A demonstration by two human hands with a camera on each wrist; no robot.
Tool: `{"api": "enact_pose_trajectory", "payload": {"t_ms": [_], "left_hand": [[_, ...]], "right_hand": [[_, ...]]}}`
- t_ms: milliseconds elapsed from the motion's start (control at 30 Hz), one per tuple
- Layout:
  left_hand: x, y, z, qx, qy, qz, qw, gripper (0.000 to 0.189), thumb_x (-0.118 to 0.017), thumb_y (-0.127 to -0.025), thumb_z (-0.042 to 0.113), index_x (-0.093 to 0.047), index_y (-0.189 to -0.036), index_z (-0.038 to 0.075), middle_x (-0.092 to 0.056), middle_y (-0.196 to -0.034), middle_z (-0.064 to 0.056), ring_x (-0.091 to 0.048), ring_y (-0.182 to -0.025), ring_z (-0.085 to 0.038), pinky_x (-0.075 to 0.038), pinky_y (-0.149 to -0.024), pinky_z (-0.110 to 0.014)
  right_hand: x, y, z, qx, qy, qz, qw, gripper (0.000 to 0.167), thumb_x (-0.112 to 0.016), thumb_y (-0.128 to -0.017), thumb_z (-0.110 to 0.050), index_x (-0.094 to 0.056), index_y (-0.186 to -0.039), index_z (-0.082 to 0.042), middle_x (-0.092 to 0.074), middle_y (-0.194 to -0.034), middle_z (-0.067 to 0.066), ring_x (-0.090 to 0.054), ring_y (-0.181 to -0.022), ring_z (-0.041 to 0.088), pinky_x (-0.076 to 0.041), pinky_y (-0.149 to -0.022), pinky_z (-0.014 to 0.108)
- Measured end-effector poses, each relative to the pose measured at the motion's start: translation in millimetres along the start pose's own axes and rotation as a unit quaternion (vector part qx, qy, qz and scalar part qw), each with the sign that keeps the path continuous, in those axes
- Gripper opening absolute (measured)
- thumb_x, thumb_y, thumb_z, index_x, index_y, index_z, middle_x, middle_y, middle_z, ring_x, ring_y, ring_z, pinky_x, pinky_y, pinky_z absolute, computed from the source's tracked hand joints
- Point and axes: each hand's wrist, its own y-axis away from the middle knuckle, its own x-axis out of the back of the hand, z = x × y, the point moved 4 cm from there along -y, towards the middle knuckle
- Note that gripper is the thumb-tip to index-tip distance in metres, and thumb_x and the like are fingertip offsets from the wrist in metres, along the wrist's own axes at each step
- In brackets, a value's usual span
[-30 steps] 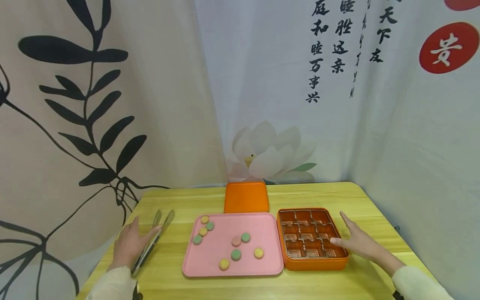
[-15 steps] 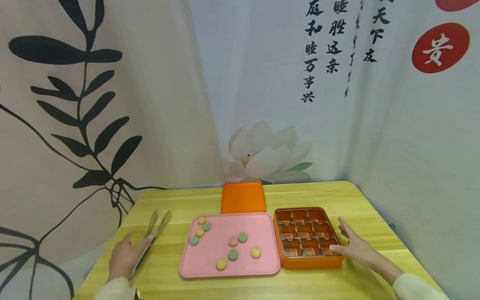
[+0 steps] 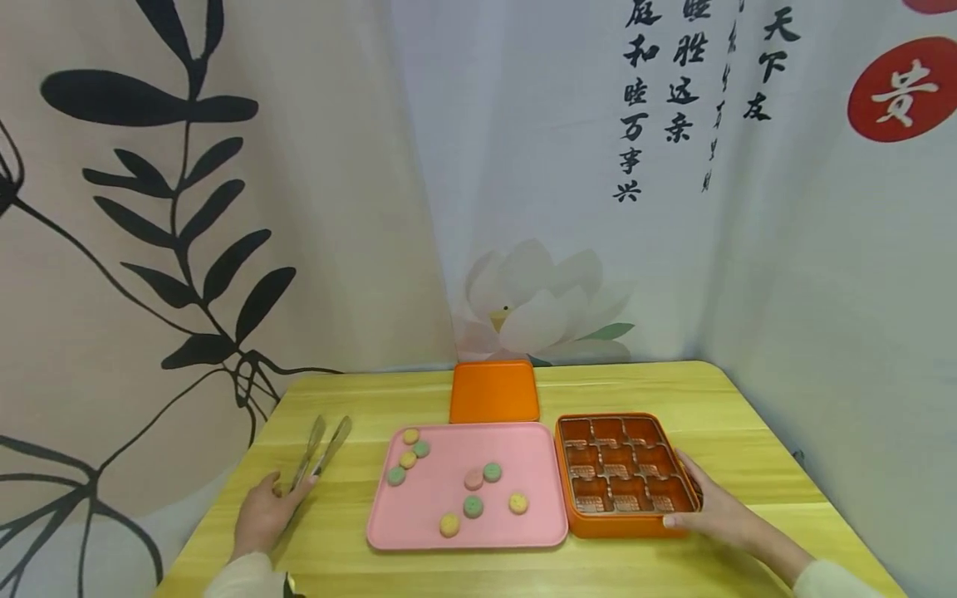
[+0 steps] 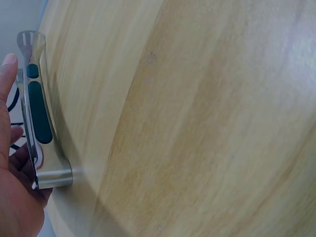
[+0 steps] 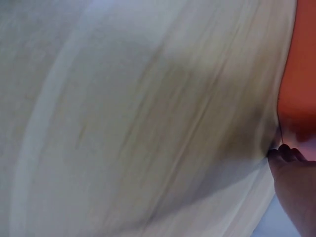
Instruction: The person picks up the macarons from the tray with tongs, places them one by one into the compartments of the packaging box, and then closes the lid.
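Observation:
My left hand (image 3: 265, 515) holds metal tongs (image 3: 329, 448) at the table's left side, its fingers curled behind them. In the left wrist view, the tongs (image 4: 42, 113) show dark green grip pads, and part of the hand (image 4: 19, 202) is cut off by the edge. Across the table, my right hand (image 3: 718, 508) grips the near right corner of an orange box (image 3: 624, 526), thumb on the front wall and fingers along the right side. The box has a clear insert with several square compartments. In the right wrist view, fingertips (image 5: 286, 152) touch the orange wall (image 5: 301, 74).
A pink tray (image 3: 516, 536) sits left of the box, carrying several small round macaron-like pieces (image 3: 449, 524) in yellow, green and pink. Behind it lies an orange lid (image 3: 494, 390). The wooden table (image 3: 374, 573) backs onto a printed curtain (image 3: 359, 208).
My right hand has moved in from beside the box to grip its corner. The left hand has closed around the tongs. The head view has shifted slightly.

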Motion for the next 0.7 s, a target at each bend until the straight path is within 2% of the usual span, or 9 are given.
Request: {"api": "enact_pose_trajectory", "payload": {"t_ms": [100,167,267,433,567,700], "left_hand": [[-2.4,1.5,1.1,-0.002,0.009,0.005,0.9999,0.102,-0.054,-0.093,0.065,-0.030,-0.141,-0.021,-0.046,-0.129,-0.044,-0.049,-0.114,-0.058,-0.042,-0.092,-0.063],[-3.0,3.2,1.0,-0.004,0.013,0.013,0.9998,0.098,-0.055,-0.093,0.063,-0.031,-0.141,-0.020,-0.048,-0.128,-0.043,-0.050,-0.113,-0.057,-0.042,-0.092,-0.063],[-4.4,4.6,0.7,-0.007,0.018,0.022,0.9996,0.095,-0.056,-0.094,0.060,-0.033,-0.140,-0.019,-0.048,-0.127,-0.043,-0.051,-0.112,-0.057,-0.042,-0.092,-0.064],[-6.6,7.5,0.6,-0.005,0.026,0.033,0.9991,0.091,-0.062,-0.093,0.055,-0.036,-0.139,-0.019,-0.049,-0.129,-0.041,-0.050,-0.114,-0.056,-0.041,-0.094,-0.063],[-7.8,8.0,-1.3,0.000,0.024,0.036,0.9991,0.090,-0.066,-0.091,0.054,-0.039,-0.138,-0.017,-0.049,-0.131,-0.039,-0.049,-0.116,-0.056,-0.038,-0.097,-0.064],[-9.1,6.8,-2.6,-0.007,0.015,0.042,0.9990,0.085,-0.067,-0.090,0.052,-0.045,-0.136,-0.015,-0.054,-0.128,-0.036,-0.052,-0.113,-0.055,-0.039,-0.094,-0.065]], "right_hand": [[0.1,1.4,1.0,-0.009,0.004,-0.006,0.9999,0.108,-0.074,-0.090,-0.029,0.006,-0.157,-0.002,-0.006,-0.153,0.042,-0.030,-0.131,0.061,-0.034,-0.096,0.070],[0.3,1.2,0.9,-0.017,0.008,-0.008,0.9998,0.106,-0.072,-0.091,-0.031,0.007,-0.157,-0.005,-0.003,-0.154,0.041,-0.025,-0.132,0.063,-0.033,-0.095,0.072],[1.4,0.9,0.5,-0.020,0.007,-0.009,0.9997,0.102,-0.069,-0.094,-0.032,0.006,-0.158,-0.005,-0.001,-0.154,0.041,-0.019,-0.134,0.064,-0.031,-0.096,0.073],[1.8,-0.5,2.9,-0.020,-0.001,-0.009,0.9998,0.098,-0.067,-0.096,-0.032,0.005,-0.158,-0.004,-0.001,-0.155,0.039,-0.016,-0.137,0.061,-0.029,-0.100,0.071],[1.1,-0.6,5.0,-0.025,0.001,-0.009,0.9997,0.097,-0.066,-0.096,-0.033,0.004,-0.158,-0.006,0.001,-0.157,0.036,-0.011,-0.137,0.061,-0.027,-0.099,0.073],[1.3,-0.5,5.9,-0.022,0.008,-0.007,0.9997,0.096,-0.064,-0.097,-0.034,0.005,-0.158,-0.008,0.003,-0.157,0.036,-0.007,-0.137,0.062,-0.024,-0.098,0.076]]}}
